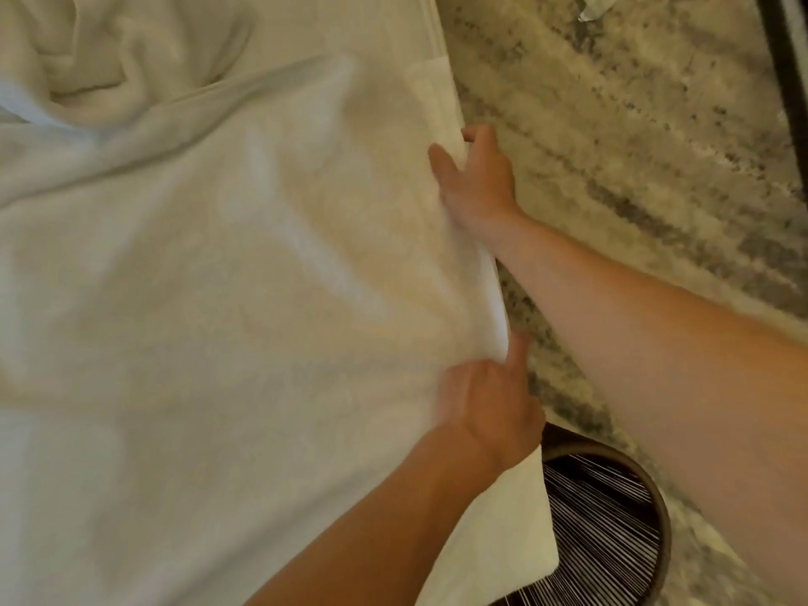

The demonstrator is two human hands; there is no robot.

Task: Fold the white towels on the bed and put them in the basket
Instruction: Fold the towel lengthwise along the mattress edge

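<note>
A large white towel (227, 273) lies spread over the bed, its right edge running along the bed's side. My right hand (476, 181) grips that edge further up, thumb on top and fingers curled under the fold. My left hand (489, 408) grips the same edge lower down, index finger pointing up along it. A corner of the towel (520, 531) hangs over the bed's side next to the basket. The round dark basket (656, 509) with a brown rim stands on the floor at the bottom right, under my right forearm. The picture is blurred.
More crumpled white towels (109, 67) are heaped at the top left of the bed. A mottled beige and grey carpet (634, 124) covers the floor to the right. A dark furniture edge (787, 59) runs down the top right corner.
</note>
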